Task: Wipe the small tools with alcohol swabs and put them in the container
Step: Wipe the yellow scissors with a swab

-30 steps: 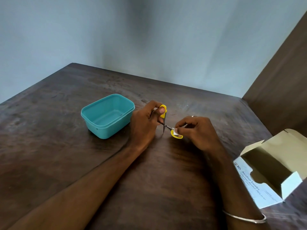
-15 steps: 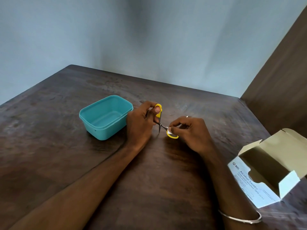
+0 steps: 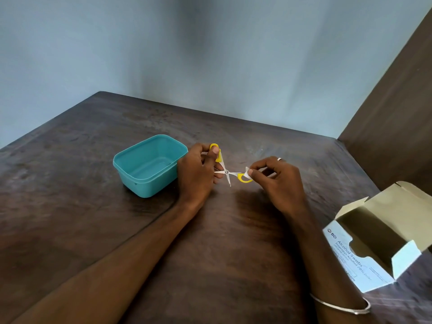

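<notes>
Small scissors (image 3: 226,171) with yellow handles are spread open above the dark wooden table (image 3: 70,206). My left hand (image 3: 198,174) grips them by the upper yellow handle, thumb on the loop. My right hand (image 3: 275,178) pinches a small white alcohol swab (image 3: 246,171) against the lower yellow handle. The teal plastic container (image 3: 149,164) stands just left of my left hand with nothing visible inside.
An opened alcohol swab box (image 3: 378,242) lies at the table's right edge, flaps up. A brown wooden panel (image 3: 397,113) rises at the right behind it. A pale wall backs the table.
The scissors have opened wider, with the blades now crossing plainly. The swab in my right hand has slid along to the lower yellow handle. Both hands stayed by the container.
</notes>
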